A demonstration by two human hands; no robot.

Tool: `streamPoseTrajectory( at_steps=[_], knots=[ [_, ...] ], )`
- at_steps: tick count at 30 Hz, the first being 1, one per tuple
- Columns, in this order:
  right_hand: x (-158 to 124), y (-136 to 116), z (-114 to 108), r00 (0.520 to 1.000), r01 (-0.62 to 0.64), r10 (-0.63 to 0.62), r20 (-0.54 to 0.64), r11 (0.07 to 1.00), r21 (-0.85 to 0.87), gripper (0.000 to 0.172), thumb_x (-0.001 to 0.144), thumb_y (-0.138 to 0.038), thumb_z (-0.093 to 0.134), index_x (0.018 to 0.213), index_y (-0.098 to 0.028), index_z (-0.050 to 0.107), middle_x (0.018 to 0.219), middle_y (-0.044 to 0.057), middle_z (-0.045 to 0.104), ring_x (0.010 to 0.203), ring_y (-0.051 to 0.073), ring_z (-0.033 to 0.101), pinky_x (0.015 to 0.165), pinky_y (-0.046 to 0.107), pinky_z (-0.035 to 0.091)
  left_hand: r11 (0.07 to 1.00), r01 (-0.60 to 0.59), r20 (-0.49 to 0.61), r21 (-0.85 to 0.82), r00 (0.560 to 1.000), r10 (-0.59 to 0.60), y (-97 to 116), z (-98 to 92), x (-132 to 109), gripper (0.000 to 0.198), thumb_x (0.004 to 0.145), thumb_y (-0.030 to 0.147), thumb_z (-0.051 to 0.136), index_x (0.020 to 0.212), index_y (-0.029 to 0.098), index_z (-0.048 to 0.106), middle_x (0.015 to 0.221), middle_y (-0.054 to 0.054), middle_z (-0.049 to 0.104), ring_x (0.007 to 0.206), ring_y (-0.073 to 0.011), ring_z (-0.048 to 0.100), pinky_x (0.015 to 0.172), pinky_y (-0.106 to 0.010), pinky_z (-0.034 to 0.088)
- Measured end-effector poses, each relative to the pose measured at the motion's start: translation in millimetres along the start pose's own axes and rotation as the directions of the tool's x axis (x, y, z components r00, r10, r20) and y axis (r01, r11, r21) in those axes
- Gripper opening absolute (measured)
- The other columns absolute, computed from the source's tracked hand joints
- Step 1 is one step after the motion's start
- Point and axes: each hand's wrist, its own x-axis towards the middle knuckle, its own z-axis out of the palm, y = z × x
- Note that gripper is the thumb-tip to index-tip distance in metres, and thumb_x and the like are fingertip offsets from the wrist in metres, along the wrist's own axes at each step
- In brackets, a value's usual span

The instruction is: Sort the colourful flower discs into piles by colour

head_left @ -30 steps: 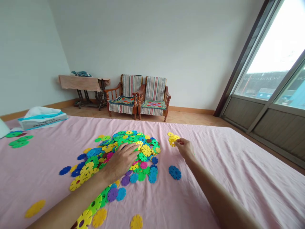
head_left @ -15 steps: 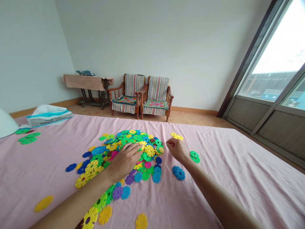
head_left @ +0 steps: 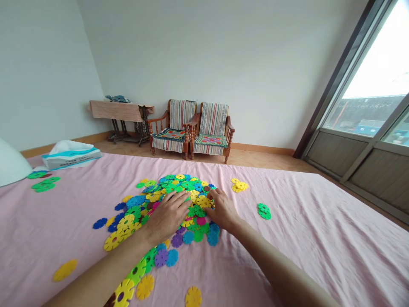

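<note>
A heap of flat, notched plastic discs in many colours lies on the pink cloth. My left hand rests palm down on the heap's middle, fingers stretched out. At the heap's right edge, my right hand reaches in with bent fingers. Its thumb and fingertips are apart around a yellow disc, and I see nothing held. To the right of the heap lie a small group of yellow discs and some overlapping green discs.
At the back left stands a tissue pack, with green discs in front of it. Loose yellow discs lie near the front. Beyond the cloth are two wooden armchairs and a covered sewing table.
My right hand has moved left from beside the yellow discs to the heap. Another yellow disc now lies in that yellow group. My left hand stays on the heap.
</note>
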Motion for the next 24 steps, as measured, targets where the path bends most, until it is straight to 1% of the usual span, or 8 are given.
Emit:
streamPoseTrajectory(
  at_steps=[2, 5, 9, 12, 15, 19, 22, 24],
  knots=[
    [2.8, 2.0, 1.6, 0.998, -0.058, 0.061, -0.02, 0.989, 0.134, 0.023, 0.066, -0.014, 0.063, 0.088, -0.02, 0.061, 0.091, 0.004, 0.065, 0.086, 0.019, 0.058, 0.078, 0.03, 0.045, 1.0, -0.001, -0.007, -0.005, 1.0, 0.001, -0.4, 0.9, -0.3, 0.031, 0.095, 0.024, 0.041, 0.117, 0.019, 0.062, 0.132, -0.008, 0.057, 0.125, -0.0235, 0.048, 0.108, -0.044, 0.034],
    [9.6, 12.2, -2.8, 0.973, -0.195, 0.226, -0.047, 0.912, 0.36, 0.005, 0.065, -0.017, 0.061, 0.068, -0.02, 0.058, 0.066, -0.002, 0.06, 0.063, 0.013, 0.055, 0.062, 0.025, 0.043, 1.0, -0.003, 0.004, 0.004, 1.0, 0.003, -0.4, 1.0, -0.6, 0.03, 0.095, 0.023, 0.042, 0.116, 0.019, 0.062, 0.132, -0.008, 0.057, 0.126, -0.0237, 0.047, 0.107, -0.044, 0.034],
    [18.0, 41.7, -20.2, 0.903, -0.318, 0.416, -0.109, 0.816, 0.483, 0.009, 0.066, -0.027, 0.059, 0.065, -0.019, 0.055, 0.058, -0.003, 0.055, 0.055, 0.012, 0.054, 0.052, 0.022, 0.039, 1.0, -0.009, -0.021, -0.001, 1.0, 0.009, 0.0, 0.9, -0.5, 0.028, 0.094, 0.022, 0.044, 0.113, 0.018, 0.063, 0.13, -0.009, 0.058, 0.124, -0.0233, 0.048, 0.107, -0.043, 0.034],
    [17.9, 61.2, -31.0, 0.845, -0.384, 0.528, -0.086, 0.71, 0.59, 0.015, 0.063, -0.032, 0.061, 0.064, -0.018, 0.055, 0.056, -0.001, 0.056, 0.052, 0.012, 0.055, 0.047, 0.022, 0.037, 1.0, -0.012, -0.039, -0.005, 0.999, 0.012, 0.3, 1.0, -0.1, 0.027, 0.093, 0.021, 0.045, 0.113, 0.018, 0.063, 0.128, -0.008, 0.059, 0.123, -0.0231, 0.049, 0.106, -0.043, 0.034],
    [12.6, 67.7, -33.9, 0.823, -0.403, 0.567, -0.017, 0.606, 0.686, 0.022, 0.058, -0.035, 0.067, 0.063, -0.017, 0.057, 0.055, 0.0, 0.059, 0.05, 0.011, 0.055, 0.045, 0.021, 0.035, 1.0, -0.014, -0.037, 0.0, 0.999, 0.014, 0.6, 0.6, 0.2, 0.027, 0.092, 0.021, 0.046, 0.114, 0.019, 0.063, 0.128, -0.007, 0.06, 0.122, -0.0233, 0.05, 0.105, -0.043, 0.035],
    [6.4, 64.8, -32.4, 0.831, -0.391, 0.551, 0.075, 0.482, 0.784, 0.028, 0.055, -0.039, 0.071, 0.064, -0.016, 0.058, 0.055, 0.0, 0.058, 0.049, 0.009, 0.051, 0.045, 0.02, 0.033, 1.0, -0.021, -0.055, 0.005, 0.998, 0.021, 0.8, -0.5, 0.0, 0.027, 0.092, 0.02, 0.046, 0.112, 0.018, 0.064, 0.127, -0.007, 0.061, 0.122, -0.0227, 0.05, 0.105, -0.041, 0.035],
    [4.9, 62.7, -33.3, 0.843, -0.377, 0.524, 0.118, 0.421, 0.825, 0.031, 0.053, -0.04, 0.075, 0.063, -0.017, 0.057, 0.056, -0.001, 0.056, 0.05, 0.008, 0.05, 0.045, 0.02, 0.032, 1.0, -0.017, -0.046, 0.004, 0.999, 0.017, 0.9, -1.4, 0.1, 0.026, 0.092, 0.02, 0.046, 0.112, 0.018, 0.064, 0.127, -0.008, 0.06, 0.122, -0.023, 0.049, 0.105, -0.041, 0.034],
    [4.2, 61.0, -34.4, 0.852, -0.376, 0.505, 0.14, 0.402, 0.835, 0.033, 0.053, -0.04, 0.077, 0.064, -0.016, 0.057, 0.058, -0.002, 0.057, 0.051, 0.008, 0.05, 0.045, 0.019, 0.031, 1.0, -0.016, -0.036, 0.0, 0.999, 0.016, 1.2, -2.0, 0.5, 0.026, 0.092, 0.02, 0.047, 0.112, 0.018, 0.064, 0.127, -0.008, 0.06, 0.123, -0.0235, 0.049, 0.105, -0.042, 0.034]
  ],
)
